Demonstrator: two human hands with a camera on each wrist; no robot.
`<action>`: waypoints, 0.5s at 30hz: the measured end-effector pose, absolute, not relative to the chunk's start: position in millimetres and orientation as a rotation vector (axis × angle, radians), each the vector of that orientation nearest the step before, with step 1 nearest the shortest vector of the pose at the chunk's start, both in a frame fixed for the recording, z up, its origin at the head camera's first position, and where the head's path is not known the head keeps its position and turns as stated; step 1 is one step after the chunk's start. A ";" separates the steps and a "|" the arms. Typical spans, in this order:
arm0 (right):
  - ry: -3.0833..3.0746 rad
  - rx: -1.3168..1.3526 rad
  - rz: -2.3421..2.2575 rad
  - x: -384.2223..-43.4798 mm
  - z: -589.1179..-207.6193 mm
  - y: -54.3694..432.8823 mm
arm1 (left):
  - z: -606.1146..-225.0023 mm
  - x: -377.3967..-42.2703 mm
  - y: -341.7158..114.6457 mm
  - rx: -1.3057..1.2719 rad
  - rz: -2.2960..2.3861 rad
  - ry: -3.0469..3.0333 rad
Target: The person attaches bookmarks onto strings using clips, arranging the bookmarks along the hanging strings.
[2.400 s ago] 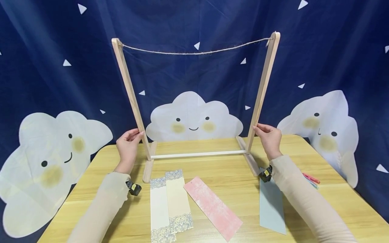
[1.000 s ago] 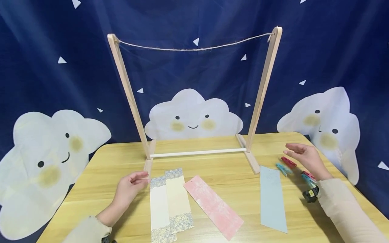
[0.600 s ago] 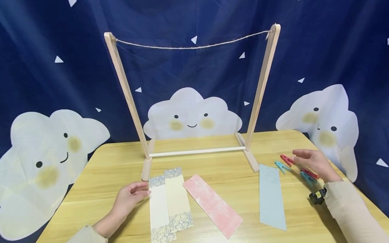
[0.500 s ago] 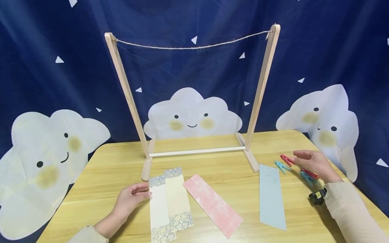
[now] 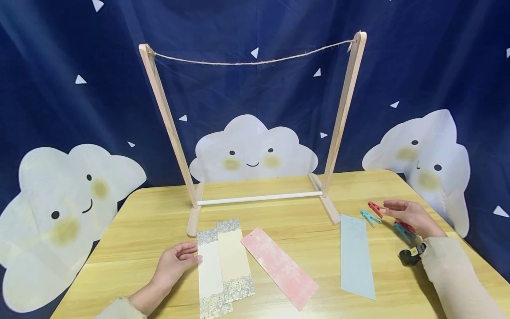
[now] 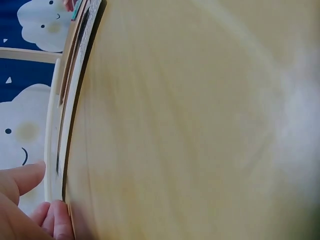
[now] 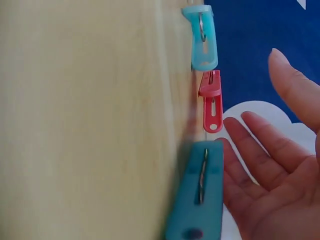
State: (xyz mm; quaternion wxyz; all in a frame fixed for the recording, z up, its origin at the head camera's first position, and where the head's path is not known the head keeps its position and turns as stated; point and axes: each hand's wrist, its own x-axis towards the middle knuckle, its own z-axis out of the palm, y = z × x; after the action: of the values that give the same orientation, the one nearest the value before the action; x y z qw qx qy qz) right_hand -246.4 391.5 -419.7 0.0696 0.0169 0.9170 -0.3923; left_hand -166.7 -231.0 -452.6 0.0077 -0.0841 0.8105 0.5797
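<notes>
My left hand (image 5: 175, 266) rests by the left edge of a white card (image 5: 210, 268) with lace-patterned ends. In the left wrist view its thumb (image 6: 32, 176) stands apart from the fingertips, which are low at the card's edge. A cream card (image 5: 234, 254) partly overlaps the white one. On the right, my right hand (image 5: 416, 217) hovers with loose fingers beside a red clothespin (image 5: 375, 208). A light-blue clothespin (image 5: 370, 217) lies just left of it. Another red clothespin (image 5: 405, 226) and a teal clothespin (image 7: 197, 192) are under the hand, partly hidden.
A wooden frame (image 5: 344, 119) with a sagging string (image 5: 247, 63) and a white crossbar (image 5: 259, 198) stands at the back of the table (image 5: 303, 226). A pink card (image 5: 280, 268) and a pale blue card (image 5: 356, 257) lie in front. A dark blue cloud-print curtain (image 5: 255, 93) hangs behind.
Both hands have let go of the frame's uprights. The left came down to the white card. The right moved outward and down to the clothespins, then slightly left in the last half second.
</notes>
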 end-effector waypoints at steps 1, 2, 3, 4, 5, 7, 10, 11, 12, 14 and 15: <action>2.746 0.043 -1.190 -247.7 -421.2 391.2 | -453.9 -166.4 -231.4 -0.266 1.804 2.541; 2.729 0.034 -1.202 -248.9 -422.7 391.0 | -455.2 -166.2 -231.8 -0.264 1.790 2.553; 2.713 0.026 -1.212 -249.7 -423.8 390.6 | -456.3 -166.0 -232.2 -0.268 1.780 2.560; 2.696 0.018 -1.224 -250.5 -425.0 390.5 | -457.3 -166.2 -232.5 -0.271 1.768 2.570; 2.686 0.007 -1.232 -250.9 -426.0 390.7 | -458.3 -166.3 -232.8 -0.267 1.751 2.583; 2.676 -0.002 -1.240 -251.7 -427.4 390.4 | -459.4 -166.7 -233.2 -0.262 1.710 2.614; 2.677 -0.013 -1.238 -252.7 -428.9 390.7 | -459.8 -168.9 -232.2 -0.240 1.621 2.675; 2.681 -0.012 -1.239 -253.0 -429.2 390.5 | -459.6 -170.1 -231.4 -0.224 1.590 2.693; 2.687 -0.003 -1.238 -253.5 -429.6 390.1 | -459.2 -171.2 -230.4 -0.207 1.556 2.714; 2.695 0.013 -1.229 -254.2 -430.1 389.2 | -458.5 -173.5 -228.2 -0.178 1.492 2.748; 2.699 0.030 -1.222 -254.7 -430.2 388.4 | -458.1 -174.3 -227.3 -0.171 1.466 2.755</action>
State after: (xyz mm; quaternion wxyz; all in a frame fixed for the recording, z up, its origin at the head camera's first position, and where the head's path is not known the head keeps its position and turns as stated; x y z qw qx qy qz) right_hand -254.7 388.4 -430.2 0.0891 0.0099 0.9073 -0.4108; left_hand -174.3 -227.3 -458.1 0.0078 -0.0547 0.8814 0.4691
